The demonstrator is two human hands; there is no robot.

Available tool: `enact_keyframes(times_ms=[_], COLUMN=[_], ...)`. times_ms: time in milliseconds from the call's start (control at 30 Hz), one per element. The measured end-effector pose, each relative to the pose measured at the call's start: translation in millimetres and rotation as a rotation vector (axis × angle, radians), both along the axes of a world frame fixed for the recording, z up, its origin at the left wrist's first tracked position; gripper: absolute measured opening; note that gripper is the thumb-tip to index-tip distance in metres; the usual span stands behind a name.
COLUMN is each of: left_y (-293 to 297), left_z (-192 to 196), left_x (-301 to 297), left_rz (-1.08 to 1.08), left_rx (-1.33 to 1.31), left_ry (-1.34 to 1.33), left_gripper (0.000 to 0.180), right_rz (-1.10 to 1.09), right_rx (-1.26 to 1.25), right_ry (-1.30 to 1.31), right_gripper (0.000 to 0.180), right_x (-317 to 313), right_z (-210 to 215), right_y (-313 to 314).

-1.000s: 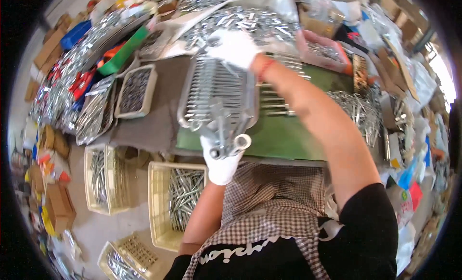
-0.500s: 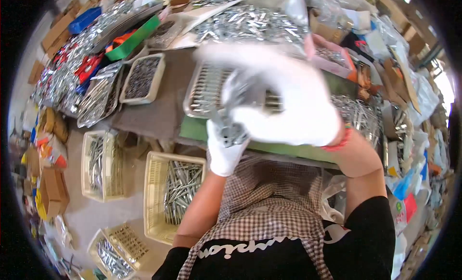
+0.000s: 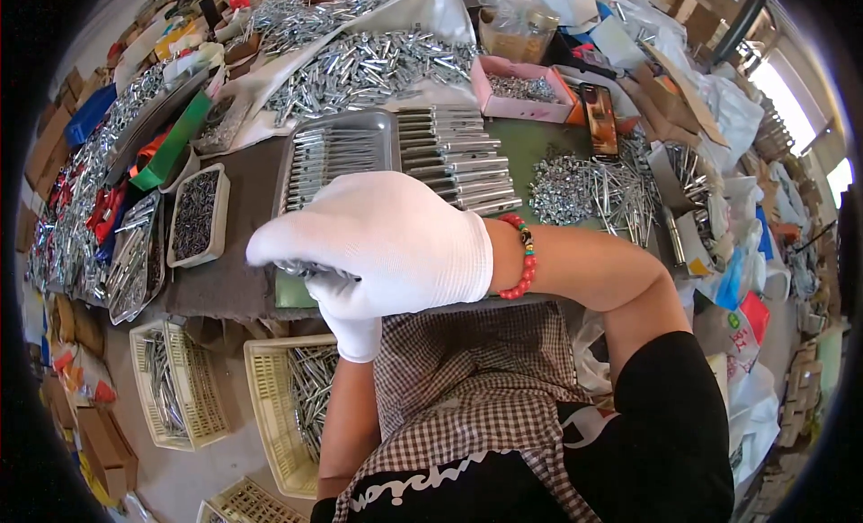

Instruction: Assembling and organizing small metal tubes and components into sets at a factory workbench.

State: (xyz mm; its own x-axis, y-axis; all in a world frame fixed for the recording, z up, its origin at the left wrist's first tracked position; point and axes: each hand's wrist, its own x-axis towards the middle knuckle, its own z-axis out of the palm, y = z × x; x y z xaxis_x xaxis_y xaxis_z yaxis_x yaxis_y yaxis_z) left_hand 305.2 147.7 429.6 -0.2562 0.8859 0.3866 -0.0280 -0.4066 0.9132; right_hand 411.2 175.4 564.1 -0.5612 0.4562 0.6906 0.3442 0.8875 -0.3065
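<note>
Item: bundle of short silver metal rods (image 3: 310, 269), held just above the near edge of the green-topped work surface (image 3: 530, 150).

Location: the bundle sits between both hands, in front of the person's chest. Only the rod ends show, as a grey strip under the curled fingers; the rest is covered.

Hands: the right hand (image 3: 387, 240), in a white knit glove with a red bead bracelet (image 3: 521, 258) at the wrist, is folded over the bundle from above, fingers curled shut on it. The left hand (image 3: 351, 312), also in a white glove, cups it from below, pressed against the right. Both are clamped on the rods.

Appearance: bright, plated, straight pieces, like those lying in rows in the grey metal tray (image 3: 334, 154) just beyond the hands.

Handling (judged): stiff and dense, so heavy for its bulk; smooth plating likely slides on cloth gloves, and loose pieces may slip out endways. Best gripped around the middle, with a palm closing off one end.

Nearby: loose pile of silver fasteners (image 3: 584, 190) on the right of the surface; pink box of small parts (image 3: 521, 87); cream plastic basket of rods (image 3: 288, 415) on the floor below.
</note>
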Motion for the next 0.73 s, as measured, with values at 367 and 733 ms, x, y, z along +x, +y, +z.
enact_keyframes(times_ms=[367, 733], left_y=[17, 5], left_z=[-59, -26], left_x=[-20, -19], left_rz=[-0.069, -0.104], left_rx=[-0.047, 0.165], left_ry=[-0.135, 0.253], left_gripper=[0.029, 0.073], right_rz=[0.127, 0.143], right_rx=[-0.173, -0.217], right_ry=[-0.14, -0.17], right_gripper=[0.023, 0.02], right_x=[3, 2], right_z=[7, 10], right_y=[6, 21])
